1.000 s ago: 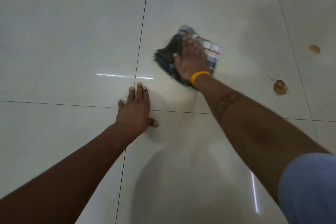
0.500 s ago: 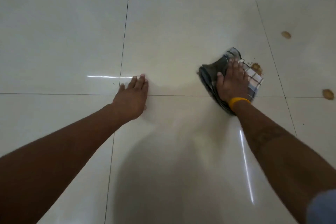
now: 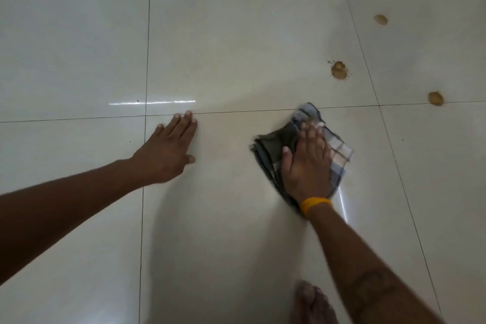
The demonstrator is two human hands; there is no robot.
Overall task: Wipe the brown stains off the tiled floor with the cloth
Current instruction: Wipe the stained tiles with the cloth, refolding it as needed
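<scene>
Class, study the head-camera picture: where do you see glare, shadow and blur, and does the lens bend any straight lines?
Head view: thin white glare streaks lie on the tiled floor beyond the left hand and beside the right hand; a soft shadow spreads below both arms; the cloth edges and the foot look motion-blurred; grout lines bow slightly, a wide-angle effect.

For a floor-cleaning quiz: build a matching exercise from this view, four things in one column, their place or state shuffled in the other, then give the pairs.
Things:
1. left hand
2. right hand
3. cloth
4. splattered brown stain

Places or states:
A. crumpled, checked, pinned to the tiled floor under a palm
B. unwiped, beyond the grout line, apart from the cloth
C. flat and bare on the tile, holding nothing
D. wears a yellow wristband, pressing down on fabric

Pairs: 1-C, 2-D, 3-A, 4-B
</scene>
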